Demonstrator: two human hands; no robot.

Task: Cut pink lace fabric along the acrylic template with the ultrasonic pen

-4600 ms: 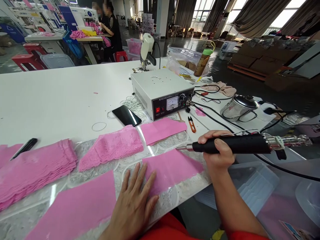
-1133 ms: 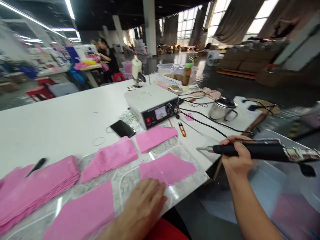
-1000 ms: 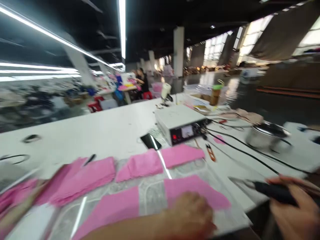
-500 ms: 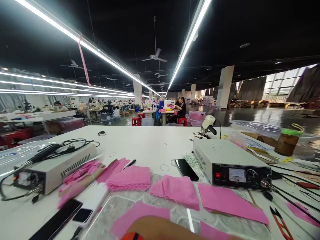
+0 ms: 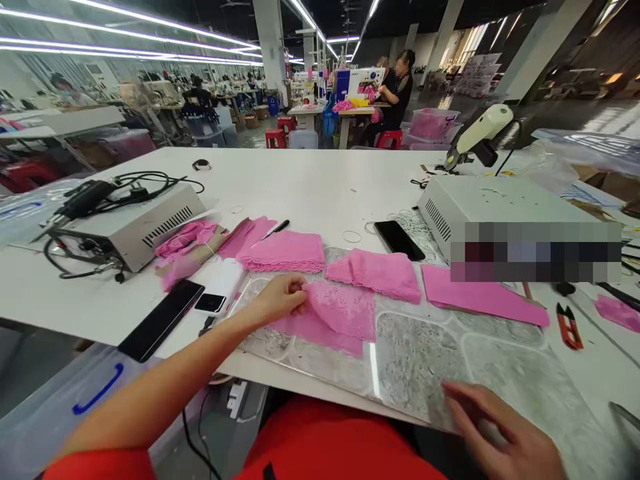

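My left hand [image 5: 285,295] pinches the upper left corner of a pink lace fabric piece [image 5: 345,310], lifting it a little. Under it lies another pink fabric piece [image 5: 320,337], flat on the grey stone-patterned mat [image 5: 425,353]. My right hand [image 5: 505,433] is at the front right of the mat, apart from the cloth, fingers loosely bent with a gap between thumb and index and nothing seen in them. Behind the lace are a layered pink fabric stack [image 5: 283,252] and a pink lace stack [image 5: 373,273]. A pink panel [image 5: 485,297] lies to the right.
Grey metal boxes stand left [image 5: 140,223] and right [image 5: 510,203] on the white table [image 5: 300,180]. A black phone [image 5: 399,240], orange-handled snips [image 5: 569,327], a long black device [image 5: 163,320] and a white power bank [image 5: 220,287] lie around the mat. Co-workers sit farther back.
The view has tilted down. An arm blurred at the bottom edge earlier is gone from there; both my hands now show, the left holding the lace piece.
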